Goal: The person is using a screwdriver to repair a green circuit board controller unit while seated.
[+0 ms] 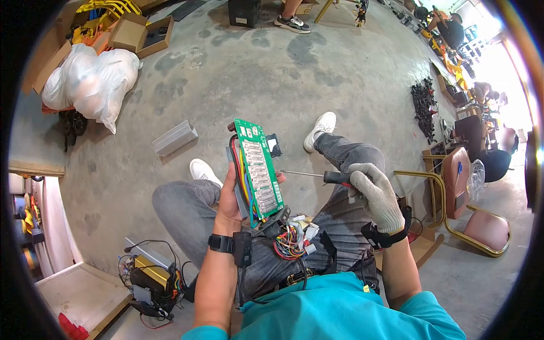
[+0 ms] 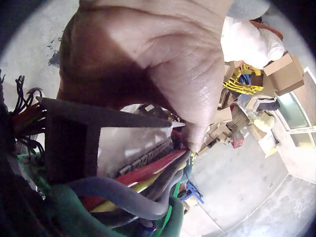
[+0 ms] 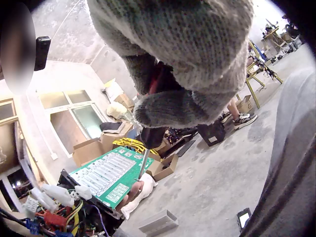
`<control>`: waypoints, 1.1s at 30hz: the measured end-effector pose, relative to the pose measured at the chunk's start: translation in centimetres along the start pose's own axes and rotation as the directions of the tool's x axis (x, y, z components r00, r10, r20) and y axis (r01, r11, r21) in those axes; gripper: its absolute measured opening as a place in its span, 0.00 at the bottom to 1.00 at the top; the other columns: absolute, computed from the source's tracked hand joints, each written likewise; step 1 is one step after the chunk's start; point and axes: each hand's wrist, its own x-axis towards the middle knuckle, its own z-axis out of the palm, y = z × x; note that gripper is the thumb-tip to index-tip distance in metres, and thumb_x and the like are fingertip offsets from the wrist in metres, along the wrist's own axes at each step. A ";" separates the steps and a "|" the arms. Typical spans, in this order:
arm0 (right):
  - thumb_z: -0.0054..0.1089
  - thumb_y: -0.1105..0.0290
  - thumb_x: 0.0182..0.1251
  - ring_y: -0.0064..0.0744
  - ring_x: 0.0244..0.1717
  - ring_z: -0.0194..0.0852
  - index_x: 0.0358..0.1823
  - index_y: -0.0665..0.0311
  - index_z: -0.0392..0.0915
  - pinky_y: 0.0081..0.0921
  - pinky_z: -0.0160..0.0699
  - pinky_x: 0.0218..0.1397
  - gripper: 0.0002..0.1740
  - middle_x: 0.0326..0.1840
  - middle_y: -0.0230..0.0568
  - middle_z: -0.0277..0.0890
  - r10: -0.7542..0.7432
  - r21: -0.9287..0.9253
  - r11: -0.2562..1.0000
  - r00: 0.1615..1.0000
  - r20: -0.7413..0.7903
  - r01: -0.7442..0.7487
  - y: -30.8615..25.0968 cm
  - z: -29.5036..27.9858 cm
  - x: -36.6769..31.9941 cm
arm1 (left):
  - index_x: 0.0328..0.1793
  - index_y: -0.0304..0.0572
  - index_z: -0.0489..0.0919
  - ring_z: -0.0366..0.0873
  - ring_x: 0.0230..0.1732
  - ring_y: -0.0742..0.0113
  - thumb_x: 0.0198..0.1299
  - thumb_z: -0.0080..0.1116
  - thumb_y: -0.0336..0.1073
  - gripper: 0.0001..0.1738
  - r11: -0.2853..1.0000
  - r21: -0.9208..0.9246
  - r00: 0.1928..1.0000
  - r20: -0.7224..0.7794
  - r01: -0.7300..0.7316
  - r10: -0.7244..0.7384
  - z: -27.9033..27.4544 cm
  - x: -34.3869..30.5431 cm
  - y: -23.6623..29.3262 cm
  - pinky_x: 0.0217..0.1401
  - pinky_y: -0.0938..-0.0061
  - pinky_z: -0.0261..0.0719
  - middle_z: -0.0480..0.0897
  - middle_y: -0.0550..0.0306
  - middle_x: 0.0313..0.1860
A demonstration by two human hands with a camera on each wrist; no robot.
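Note:
My bare left hand (image 1: 229, 198) grips a green circuit board (image 1: 259, 170) with rows of pale components, tilted above my lap. In the left wrist view, that hand (image 2: 143, 49) spans a dark frame (image 2: 71, 143), with red, yellow and grey wires (image 2: 143, 180) running beneath it. My right hand (image 1: 375, 195), in a knitted glove, holds a screwdriver (image 1: 335, 178) by its black and red handle. Its shaft (image 3: 144, 162) points to the board's edge, close to the left fingertips (image 3: 132, 195). A bundle of coloured wires with white connectors (image 1: 293, 241) hangs from the board's near end.
On the floor lie a grey metal profile (image 1: 174, 138) and a small black-framed item (image 1: 274, 145). A wired gold unit (image 1: 150, 272) sits at lower left. White bags (image 1: 93, 82) and an open carton (image 1: 141, 35) stand upper left, a gold-framed chair (image 1: 487, 231) at right.

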 end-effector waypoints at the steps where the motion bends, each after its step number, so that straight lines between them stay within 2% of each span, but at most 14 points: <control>1: 0.63 0.63 0.81 0.21 0.35 0.82 0.60 0.72 0.81 0.20 0.81 0.41 0.19 0.40 0.37 0.83 0.009 -0.004 1.000 1.000 0.000 -0.009 -0.1 -0.1 -0.1 | 0.86 0.38 0.64 0.76 0.76 0.32 0.75 0.45 0.76 0.52 0.999 0.032 1.000 -0.003 -0.001 0.001 0.0 0.0 0.0 0.70 0.43 0.86 0.77 0.26 0.73; 5: 0.63 0.63 0.80 0.21 0.35 0.82 0.61 0.72 0.80 0.20 0.81 0.41 0.19 0.40 0.36 0.83 -0.014 0.025 1.000 1.000 0.003 0.014 0.0 -0.1 0.0 | 0.86 0.38 0.64 0.76 0.76 0.32 0.75 0.44 0.77 0.53 1.000 0.005 1.000 -0.013 0.010 -0.010 0.1 0.0 0.1 0.70 0.44 0.85 0.77 0.25 0.73; 11: 0.62 0.62 0.81 0.21 0.35 0.82 0.61 0.72 0.80 0.20 0.81 0.40 0.20 0.40 0.37 0.83 -0.001 -0.016 1.000 1.000 -0.007 0.001 -0.8 0.2 0.0 | 0.87 0.36 0.62 0.76 0.76 0.32 0.74 0.45 0.77 0.54 0.997 0.076 0.998 0.057 0.030 -0.034 0.5 -0.1 0.2 0.72 0.44 0.84 0.74 0.23 0.75; 16: 0.62 0.60 0.80 0.21 0.34 0.81 0.60 0.72 0.81 0.21 0.80 0.40 0.21 0.38 0.36 0.82 -0.033 -0.008 0.999 0.999 -0.022 0.033 -0.9 -0.2 0.4 | 0.88 0.35 0.59 0.76 0.76 0.32 0.70 0.49 0.80 0.60 0.998 0.058 0.995 0.101 0.006 -0.012 1.2 0.0 -0.1 0.73 0.44 0.83 0.73 0.22 0.76; 17: 0.62 0.59 0.80 0.21 0.33 0.80 0.59 0.72 0.81 0.21 0.80 0.40 0.21 0.38 0.36 0.82 -0.040 -0.037 0.999 0.999 -0.023 0.040 -1.0 -0.3 0.6 | 0.89 0.34 0.57 0.77 0.73 0.27 0.68 0.46 0.84 0.63 0.997 0.078 0.999 0.046 -0.007 0.003 1.5 0.0 -0.1 0.71 0.41 0.84 0.73 0.16 0.73; 18: 0.62 0.59 0.80 0.21 0.33 0.80 0.59 0.72 0.81 0.21 0.80 0.40 0.21 0.38 0.36 0.82 -0.037 -0.027 0.999 0.999 -0.040 0.036 -1.1 -0.4 0.6 | 0.89 0.34 0.57 0.77 0.73 0.27 0.68 0.46 0.84 0.63 0.996 0.084 0.999 0.051 0.011 -0.016 1.5 0.0 -0.1 0.71 0.41 0.84 0.73 0.16 0.73; 20: 0.62 0.58 0.80 0.20 0.32 0.79 0.57 0.73 0.81 0.21 0.80 0.39 0.22 0.37 0.35 0.81 -0.020 -0.049 0.999 1.000 -0.018 0.019 -1.6 -0.6 0.5 | 0.89 0.35 0.57 0.76 0.75 0.30 0.66 0.53 0.82 0.64 0.996 0.092 0.998 0.056 0.003 -0.009 1.5 0.0 0.0 0.71 0.43 0.84 0.73 0.19 0.75; 22: 0.62 0.57 0.80 0.19 0.32 0.79 0.56 0.73 0.81 0.21 0.80 0.39 0.22 0.37 0.36 0.81 -0.011 -0.036 0.999 1.000 -0.022 0.011 -2.0 -0.8 0.4 | 0.89 0.35 0.56 0.76 0.75 0.28 0.66 0.53 0.82 0.64 0.997 0.073 0.999 0.028 0.019 -0.021 1.8 0.0 -0.1 0.69 0.43 0.86 0.73 0.17 0.74; 24: 0.62 0.57 0.80 0.19 0.31 0.78 0.56 0.73 0.81 0.21 0.80 0.38 0.22 0.37 0.35 0.80 0.015 0.002 1.000 0.999 -0.034 -0.015 -2.2 -0.8 0.3 | 0.88 0.29 0.57 0.78 0.72 0.25 0.67 0.46 0.85 0.66 0.995 0.098 0.999 -0.004 -0.036 0.037 1.8 -0.1 -0.3 0.70 0.42 0.85 0.73 0.14 0.72; 29: 0.62 0.55 0.80 0.19 0.32 0.78 0.57 0.71 0.81 0.20 0.79 0.38 0.23 0.36 0.32 0.78 0.043 0.081 0.996 0.998 -0.035 -0.040 -1.5 -1.6 0.0 | 0.88 0.34 0.58 0.79 0.71 0.26 0.66 0.45 0.86 0.65 0.998 0.057 0.999 -0.027 -0.041 0.043 1.8 0.1 -0.4 0.70 0.43 0.85 0.73 0.16 0.73; 31: 0.62 0.55 0.80 0.18 0.33 0.78 0.57 0.71 0.81 0.19 0.79 0.37 0.23 0.37 0.33 0.79 0.043 0.052 0.998 0.999 -0.033 -0.041 -1.3 -1.8 -0.2 | 0.90 0.36 0.56 0.75 0.75 0.25 0.66 0.51 0.83 0.64 0.996 0.060 0.997 -0.005 -0.072 0.072 1.8 0.1 -0.3 0.71 0.40 0.84 0.72 0.16 0.75; 33: 0.62 0.55 0.80 0.18 0.33 0.78 0.58 0.71 0.81 0.19 0.79 0.37 0.23 0.38 0.33 0.78 0.060 0.068 0.996 0.998 -0.030 -0.058 -1.6 -1.8 -0.6 | 0.90 0.36 0.56 0.75 0.75 0.25 0.67 0.50 0.83 0.64 0.996 0.042 0.997 -0.010 -0.077 0.078 2.0 0.0 -0.4 0.72 0.40 0.83 0.71 0.16 0.75</control>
